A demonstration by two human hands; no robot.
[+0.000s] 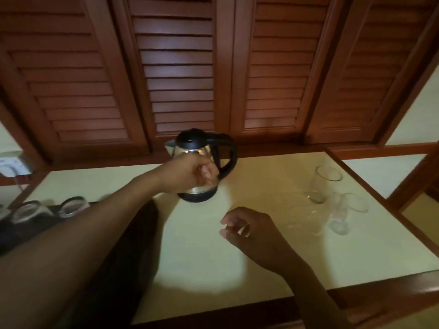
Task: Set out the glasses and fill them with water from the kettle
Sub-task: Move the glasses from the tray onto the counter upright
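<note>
A steel kettle with a black lid, handle and base stands at the back middle of the cream table. My left hand reaches across in front of the kettle's body with its fingers loosely curled beside the handle, not wrapped around it. My right hand hovers low over the table's middle, fingers apart and empty. A clear glass stands upright at the right. A second clear glass sits just in front of it, blurred.
A dark tray at the left holds upturned glasses. A wall socket sits at the far left. Louvred wooden doors rise behind the table. A raised wooden rim edges the table's right and front.
</note>
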